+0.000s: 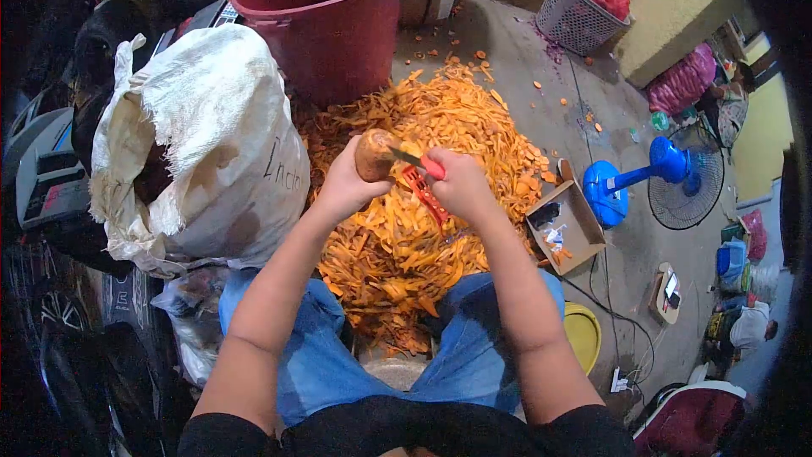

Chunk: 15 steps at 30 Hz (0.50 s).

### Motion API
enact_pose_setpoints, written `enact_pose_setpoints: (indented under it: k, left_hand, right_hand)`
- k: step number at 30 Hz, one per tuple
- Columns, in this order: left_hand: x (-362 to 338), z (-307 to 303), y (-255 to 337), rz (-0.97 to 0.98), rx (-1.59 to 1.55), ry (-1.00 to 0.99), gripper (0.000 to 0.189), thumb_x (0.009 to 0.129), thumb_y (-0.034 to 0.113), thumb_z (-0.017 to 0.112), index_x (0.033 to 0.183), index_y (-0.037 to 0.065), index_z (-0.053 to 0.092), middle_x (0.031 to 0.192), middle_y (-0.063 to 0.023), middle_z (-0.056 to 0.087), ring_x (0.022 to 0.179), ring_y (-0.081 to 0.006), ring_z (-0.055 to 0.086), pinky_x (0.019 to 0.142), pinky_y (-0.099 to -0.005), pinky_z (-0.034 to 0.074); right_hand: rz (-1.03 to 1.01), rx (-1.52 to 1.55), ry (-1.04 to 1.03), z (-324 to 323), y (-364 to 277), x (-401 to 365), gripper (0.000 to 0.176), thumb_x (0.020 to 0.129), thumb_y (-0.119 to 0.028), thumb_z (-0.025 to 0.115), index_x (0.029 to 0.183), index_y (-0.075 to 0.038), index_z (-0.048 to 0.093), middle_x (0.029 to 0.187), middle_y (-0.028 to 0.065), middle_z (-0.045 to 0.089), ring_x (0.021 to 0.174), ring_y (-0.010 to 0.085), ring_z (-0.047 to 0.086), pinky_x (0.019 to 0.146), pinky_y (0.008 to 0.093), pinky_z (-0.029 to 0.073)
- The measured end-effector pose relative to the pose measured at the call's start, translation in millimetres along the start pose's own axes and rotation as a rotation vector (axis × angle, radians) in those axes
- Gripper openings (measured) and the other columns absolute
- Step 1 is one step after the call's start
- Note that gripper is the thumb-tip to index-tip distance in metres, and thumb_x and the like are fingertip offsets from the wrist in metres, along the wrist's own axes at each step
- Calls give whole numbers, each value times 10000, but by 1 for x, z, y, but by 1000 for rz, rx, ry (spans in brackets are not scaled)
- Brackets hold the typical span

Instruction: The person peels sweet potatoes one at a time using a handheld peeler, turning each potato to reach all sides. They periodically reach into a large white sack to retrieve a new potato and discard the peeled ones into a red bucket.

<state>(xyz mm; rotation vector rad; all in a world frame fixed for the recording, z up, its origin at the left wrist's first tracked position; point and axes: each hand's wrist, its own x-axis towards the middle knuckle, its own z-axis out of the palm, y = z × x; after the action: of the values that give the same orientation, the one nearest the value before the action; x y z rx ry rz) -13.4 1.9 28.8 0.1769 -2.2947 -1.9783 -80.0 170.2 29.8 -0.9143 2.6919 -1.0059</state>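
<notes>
My left hand is closed around a brown-skinned, orange root vegetable, which looks like a large sweet potato. In my right hand is a knife with a red handle, and its dark blade reaches to the vegetable's right side. Just below the knife a slotted red plastic piece shows against the pile. Both hands are above a wide heap of orange peelings that spreads over the floor between and beyond my knees.
A white woven sack stands at left, with a large red tub behind it. On the right are a cardboard box, a blue fan and cables. A grey basket stands at the back. Another person is at far right.
</notes>
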Motion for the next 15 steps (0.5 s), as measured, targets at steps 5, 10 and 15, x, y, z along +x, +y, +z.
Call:
enact_pose_setpoints:
  k: [5,10,15]
  left_hand:
    - [1,-4,2,-14,14,-76,468,536,40,627,964,32,439,855,-39,524,783,-103,495,712,-236,395]
    - [2,-4,-3,10,25,-109,423,536,42,630,925,24,465,814,-40,543,753,-103,510,694,-239,405]
    - [0,-4,14,-120,188,-111,423,536,96,634,920,20,473,805,-64,552,730,-120,523,676,-250,413]
  right_hand:
    - [-130,-129,-64,2,-10,1,130,611,-127,537,697,-44,488,608,171,516,609,343,508,539,402,395]
    - [-121,-147,-47,6,-9,1,117,619,-145,518,684,-54,483,571,172,513,569,338,513,522,412,405]
    - [-142,-143,5,7,-9,-1,118,627,-160,511,671,-57,475,545,166,513,541,330,519,511,413,414]
